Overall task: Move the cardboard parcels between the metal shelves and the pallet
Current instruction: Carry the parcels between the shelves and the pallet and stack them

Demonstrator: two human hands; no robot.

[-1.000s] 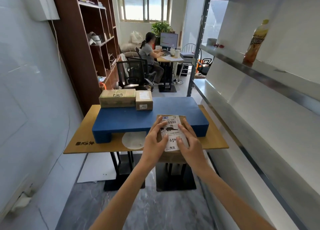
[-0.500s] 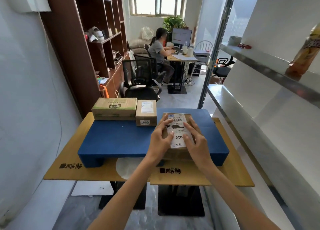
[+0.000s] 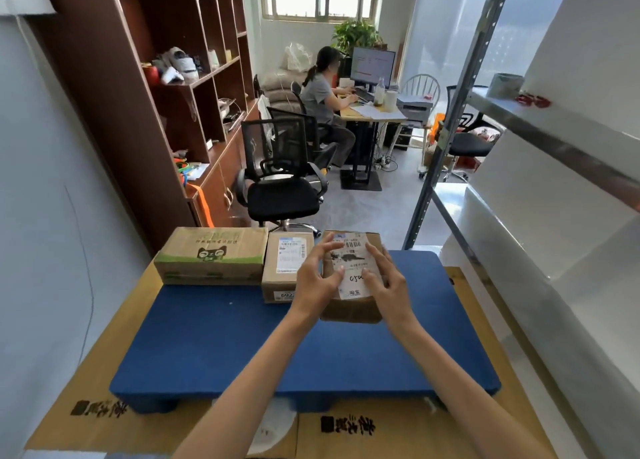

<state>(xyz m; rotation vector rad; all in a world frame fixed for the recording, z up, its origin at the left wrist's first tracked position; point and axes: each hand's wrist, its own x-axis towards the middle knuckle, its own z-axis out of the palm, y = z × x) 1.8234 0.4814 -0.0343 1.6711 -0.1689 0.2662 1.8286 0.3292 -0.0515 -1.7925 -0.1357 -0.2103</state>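
Now, hands (image 3: pixel 313 282) around parcel (image 3: pixel 349 308).

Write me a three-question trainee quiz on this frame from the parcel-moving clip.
1. How many parcels are on or over the blue pallet?
2. True or false: the parcel with the cat face is at the right end of the row.
3. Look at the left hand and the right hand. Which one touches the parcel with the white label? A) left only B) right only C) both

Key
1. Three; the small parcel is the middle one.
2. False: it is at the left end.
3. C
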